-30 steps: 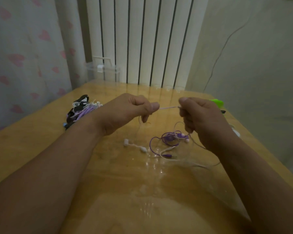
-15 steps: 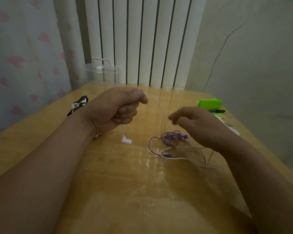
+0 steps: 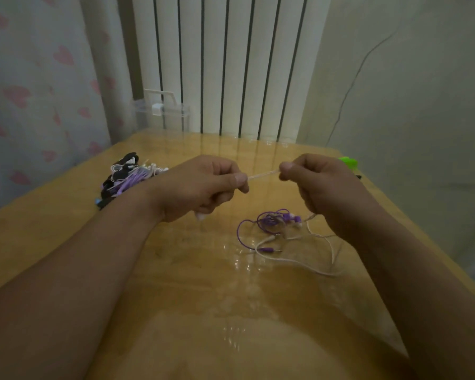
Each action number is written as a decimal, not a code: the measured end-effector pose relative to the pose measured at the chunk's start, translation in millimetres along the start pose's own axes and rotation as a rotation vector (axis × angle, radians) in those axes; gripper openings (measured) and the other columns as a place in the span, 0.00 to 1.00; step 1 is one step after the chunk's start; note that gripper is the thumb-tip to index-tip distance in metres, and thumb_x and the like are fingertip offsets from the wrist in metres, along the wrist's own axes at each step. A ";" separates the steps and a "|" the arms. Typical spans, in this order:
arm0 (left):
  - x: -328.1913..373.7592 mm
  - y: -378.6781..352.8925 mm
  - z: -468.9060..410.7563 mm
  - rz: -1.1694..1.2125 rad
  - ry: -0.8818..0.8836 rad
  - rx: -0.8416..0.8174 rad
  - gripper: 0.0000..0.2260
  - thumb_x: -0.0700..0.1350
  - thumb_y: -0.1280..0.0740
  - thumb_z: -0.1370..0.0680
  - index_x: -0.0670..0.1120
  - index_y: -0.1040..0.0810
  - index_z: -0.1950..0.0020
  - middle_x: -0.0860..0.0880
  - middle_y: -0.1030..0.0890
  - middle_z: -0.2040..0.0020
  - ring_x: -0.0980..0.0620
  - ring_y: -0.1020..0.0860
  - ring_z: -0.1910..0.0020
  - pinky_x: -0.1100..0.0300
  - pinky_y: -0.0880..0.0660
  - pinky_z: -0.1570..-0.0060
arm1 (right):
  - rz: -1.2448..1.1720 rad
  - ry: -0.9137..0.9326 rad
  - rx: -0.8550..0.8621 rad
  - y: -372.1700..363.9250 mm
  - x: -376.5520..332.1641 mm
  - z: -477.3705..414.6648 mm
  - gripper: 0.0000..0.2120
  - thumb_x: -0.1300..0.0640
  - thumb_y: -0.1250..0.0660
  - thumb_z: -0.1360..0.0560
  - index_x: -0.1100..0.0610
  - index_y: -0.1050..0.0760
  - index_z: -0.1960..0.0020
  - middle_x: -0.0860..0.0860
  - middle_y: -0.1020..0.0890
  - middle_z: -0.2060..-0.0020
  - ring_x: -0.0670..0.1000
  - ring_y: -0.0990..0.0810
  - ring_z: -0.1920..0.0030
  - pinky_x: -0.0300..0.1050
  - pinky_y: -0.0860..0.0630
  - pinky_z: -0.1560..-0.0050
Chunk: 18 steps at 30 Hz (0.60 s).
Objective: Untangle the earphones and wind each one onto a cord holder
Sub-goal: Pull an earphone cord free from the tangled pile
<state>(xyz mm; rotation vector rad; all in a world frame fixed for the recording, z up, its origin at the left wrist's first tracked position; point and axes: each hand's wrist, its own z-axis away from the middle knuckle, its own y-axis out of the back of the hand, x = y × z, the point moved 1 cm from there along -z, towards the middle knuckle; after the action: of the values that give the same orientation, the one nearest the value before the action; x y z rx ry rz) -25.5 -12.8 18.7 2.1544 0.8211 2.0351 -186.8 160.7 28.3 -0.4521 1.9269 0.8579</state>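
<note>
- The left hand (image 3: 200, 187) and the right hand (image 3: 324, 187) each pinch the white earphone cord (image 3: 263, 175) between thumb and curled forefinger. The short stretch between them is pulled straight and thin, held above the table.
- A white earbud (image 3: 200, 216) peeps out under the left palm. From the right hand the rest of the white cord drops to the table and lies there in loose curves.
- Just below and between the hands, one purple earphone (image 3: 272, 222) lies on the table (image 3: 176, 270) in a small knot of loops. Its plug end lies across the white cord.
- Behind the left wrist sits one pile of earphones (image 3: 129, 176), black, lilac and white strands bunched together; how many it holds cannot be told.
- One bright green object (image 3: 348, 162) shows behind the right hand, mostly hidden.
- The table is glossy yellow wood with pale reflections.
- At its far edge stands one clear plastic box (image 3: 162, 113) with a white handle, in front of a ribbed white radiator (image 3: 231, 64).
</note>
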 end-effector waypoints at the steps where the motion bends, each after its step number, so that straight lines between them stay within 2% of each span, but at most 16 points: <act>1: -0.8 -1.3 -0.5 0.004 0.009 -0.013 0.10 0.45 0.37 0.14 0.41 0.20 0.47 0.48 0.26 0.68 0.52 0.35 0.73 0.59 0.36 0.73 | -0.016 0.011 0.048 2.1 1.9 -1.5 0.11 0.50 0.30 0.19 0.56 0.17 0.56 0.43 0.30 0.77 0.44 0.35 0.75 0.45 0.38 0.66; 4: 0.2 -8.2 -1.2 -0.028 0.020 -0.077 0.10 0.43 0.37 0.14 0.39 0.19 0.45 0.44 0.17 0.61 0.51 0.25 0.69 0.59 0.26 0.69 | -0.030 0.035 0.136 3.7 2.7 -2.7 0.11 0.52 0.31 0.18 0.60 0.18 0.53 0.38 0.26 0.78 0.38 0.29 0.76 0.43 0.37 0.63; 6: 1.1 -11.9 -2.0 -0.021 0.039 -0.122 0.10 0.43 0.37 0.14 0.39 0.19 0.45 0.42 0.15 0.57 0.49 0.20 0.65 0.59 0.22 0.65 | -0.046 0.055 0.190 4.4 4.3 -3.9 0.12 0.52 0.30 0.19 0.60 0.18 0.53 0.38 0.26 0.78 0.37 0.28 0.74 0.41 0.35 0.63; 10: 0.7 -14.0 -1.5 0.036 0.069 -0.162 0.09 0.42 0.34 0.16 0.38 0.17 0.47 0.41 0.15 0.56 0.48 0.18 0.63 0.55 0.17 0.58 | -0.103 0.075 0.300 8.3 11.2 -9.5 0.11 0.50 0.29 0.20 0.56 0.18 0.57 0.41 0.29 0.77 0.42 0.31 0.72 0.43 0.35 0.64; 13: -1.6 -14.7 -0.4 0.053 0.093 -0.198 0.09 0.42 0.34 0.17 0.38 0.16 0.46 0.41 0.15 0.56 0.46 0.17 0.60 0.51 0.16 0.55 | -0.129 0.081 0.350 12.7 16.6 -11.7 0.11 0.50 0.29 0.20 0.56 0.18 0.56 0.42 0.30 0.75 0.45 0.33 0.70 0.43 0.35 0.65; 16: -0.3 -16.6 0.8 0.094 0.081 -0.260 0.09 0.43 0.32 0.18 0.39 0.15 0.47 0.40 0.15 0.54 0.44 0.16 0.57 0.51 0.16 0.54 | -0.110 0.062 0.361 12.0 22.7 -13.7 0.12 0.49 0.30 0.19 0.56 0.18 0.55 0.44 0.29 0.73 0.46 0.33 0.70 0.44 0.35 0.65; 18: 3.0 -18.1 1.2 0.213 0.017 -0.256 0.10 0.44 0.32 0.21 0.42 0.13 0.46 0.41 0.15 0.53 0.45 0.16 0.56 0.53 0.17 0.54 | -0.102 0.024 0.347 8.7 26.0 -13.8 0.12 0.49 0.30 0.19 0.55 0.18 0.55 0.45 0.31 0.73 0.46 0.34 0.70 0.45 0.36 0.66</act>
<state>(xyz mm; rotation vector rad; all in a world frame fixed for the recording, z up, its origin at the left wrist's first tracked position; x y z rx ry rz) -30.4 4.2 14.1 2.1594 0.3197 2.1193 -213.3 157.7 13.1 -0.3478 2.0056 0.4406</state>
